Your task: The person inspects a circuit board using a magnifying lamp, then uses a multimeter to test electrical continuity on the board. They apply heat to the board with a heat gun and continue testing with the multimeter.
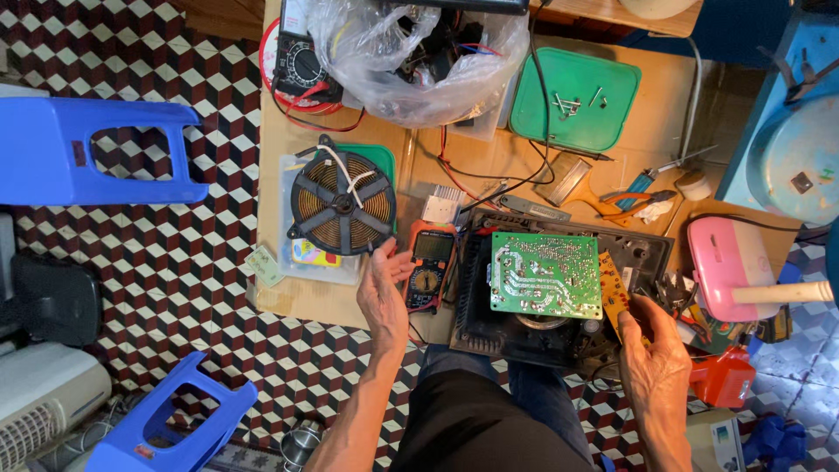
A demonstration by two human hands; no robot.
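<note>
Two bare forearms reach forward from the lap. The left hand (382, 293) is open, fingers raised; the right hand (654, 354) has curled, pinching fingers.

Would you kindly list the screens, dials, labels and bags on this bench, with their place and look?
Orange multimeter: beside the left hand, upright rectangle, grey screen above a yellow dial.
Black analogue meter: top left, round dial, red leads.
Clear plastic bag: top centre, crumpled, holding dark parts.
Colourful label: under the copper coil, yellow and pink.
</note>
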